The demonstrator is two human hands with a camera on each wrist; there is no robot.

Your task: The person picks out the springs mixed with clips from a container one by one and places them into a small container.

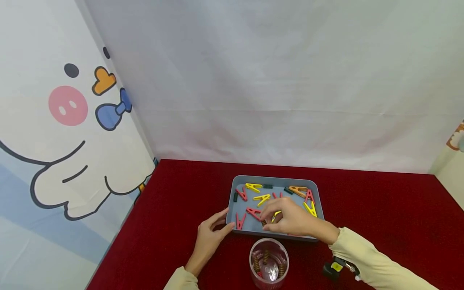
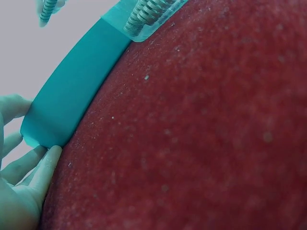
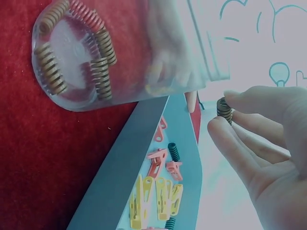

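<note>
My right hand (image 1: pixel 286 217) pinches a small brown coil spring (image 3: pixel 224 110) between thumb and fingertips, over the near side of a grey-blue tray (image 1: pixel 275 233). Against the tray's left near corner rests my left hand (image 1: pixel 210 235), its fingers and thumb on either side of the corner in the left wrist view. Red clothespins (image 1: pixel 240 220), yellow clothespins (image 1: pixel 262 198), an orange clothespin (image 1: pixel 298 191) and dark green springs (image 1: pixel 267 186) lie scattered in the tray. Right in front of it stands a clear plastic jar (image 1: pixel 269 243) with several brown springs (image 3: pixel 51 68) and a red one (image 3: pixel 87 16) at its bottom.
Dark red cloth (image 1: pixel 174 201) covers the table. A white curtain (image 1: pixel 275 80) hangs behind it, and a panel with a cartoon duck (image 1: pixel 72 161) stands along the left edge. A small black device (image 1: pixel 331 270) hangs at my right wrist.
</note>
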